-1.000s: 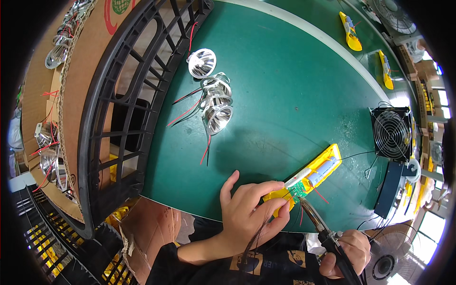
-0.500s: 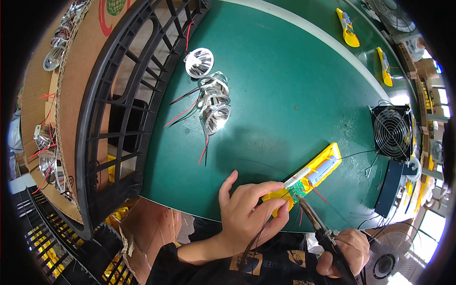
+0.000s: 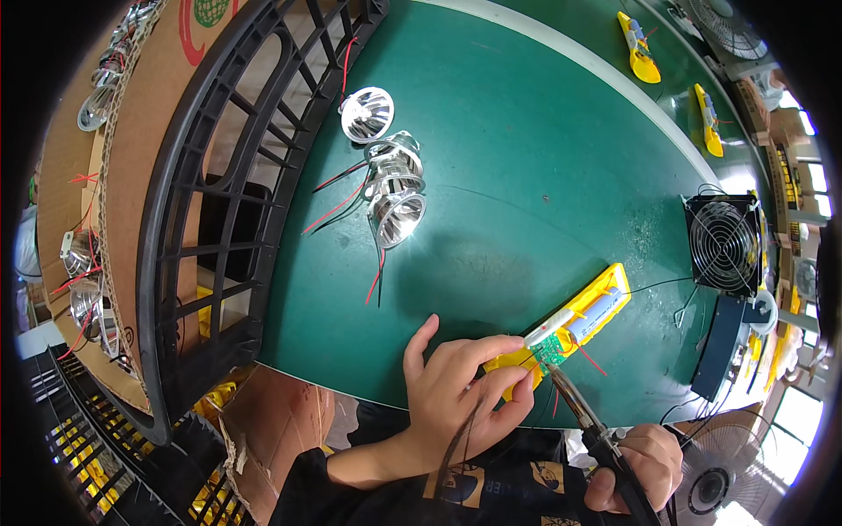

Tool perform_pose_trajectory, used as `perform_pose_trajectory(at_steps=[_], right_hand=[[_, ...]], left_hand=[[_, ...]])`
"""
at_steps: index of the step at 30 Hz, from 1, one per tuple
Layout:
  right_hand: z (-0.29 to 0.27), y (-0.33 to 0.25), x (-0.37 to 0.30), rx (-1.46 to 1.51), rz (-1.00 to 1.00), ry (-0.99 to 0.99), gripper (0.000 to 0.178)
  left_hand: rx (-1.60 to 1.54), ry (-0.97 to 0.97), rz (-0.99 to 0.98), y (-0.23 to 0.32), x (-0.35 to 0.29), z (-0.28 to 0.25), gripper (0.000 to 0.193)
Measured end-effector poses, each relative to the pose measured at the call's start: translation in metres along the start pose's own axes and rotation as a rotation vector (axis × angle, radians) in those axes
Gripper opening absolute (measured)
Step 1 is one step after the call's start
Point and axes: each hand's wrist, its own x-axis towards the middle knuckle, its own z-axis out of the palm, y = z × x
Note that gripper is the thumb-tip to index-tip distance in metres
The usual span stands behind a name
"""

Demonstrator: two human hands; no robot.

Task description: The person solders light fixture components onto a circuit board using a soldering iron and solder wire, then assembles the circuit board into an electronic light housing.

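Note:
A yellow plastic housing [image 3: 621,279] lies slantwise near the table's front edge. Inside it are a blue cylindrical battery cell [image 3: 596,316], a white tubular part [image 3: 551,328] and a small green circuit board [image 3: 549,351]. My left hand [image 3: 460,381] reaches over the lower end of the housing, thumb and index finger pinching a thin black wire [image 3: 527,358] at the board. The other fingers are partly curled or raised. From the right, my right hand [image 3: 647,465] grips a soldering iron [image 3: 605,438], its tip at the board's edge. Red wires [image 3: 591,360] stick out beside the housing.
Several silver reflectors [image 3: 399,219] with red and black wires stand at the left of the green table [image 3: 491,131]. A black plastic crate [image 3: 167,254] borders it. A small square fan [image 3: 724,241] and a dark box [image 3: 719,351] stand right. More yellow housings [image 3: 645,66] lie far right.
Both hands stay nearly in place, with the iron's tip still at the board. The dark strands hanging below my left hand have shifted slightly.

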Motion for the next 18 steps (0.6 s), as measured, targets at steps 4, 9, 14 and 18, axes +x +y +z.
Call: perform_pose_trajectory(at_steps=[4,9,14,18], right_hand=[[-0.005,0.008,-0.005,0.068,-0.016,-0.017,0.029],[-0.001,0.011,-0.007,0.083,-0.019,-0.014,0.029],[-0.001,0.013,-0.009,0.104,-0.02,0.013,0.028],[-0.002,0.015,-0.007,0.108,-0.033,0.003,0.028]], left_hand=[[-0.004,-0.004,0.011,-0.001,0.0,0.0,0.011],[-0.002,-0.025,0.003,-0.003,-0.002,-0.001,0.011],[0.008,-0.031,-0.004,0.0,0.0,0.0,0.011],[0.026,-0.032,-0.01,0.003,0.002,-0.001,0.011]])
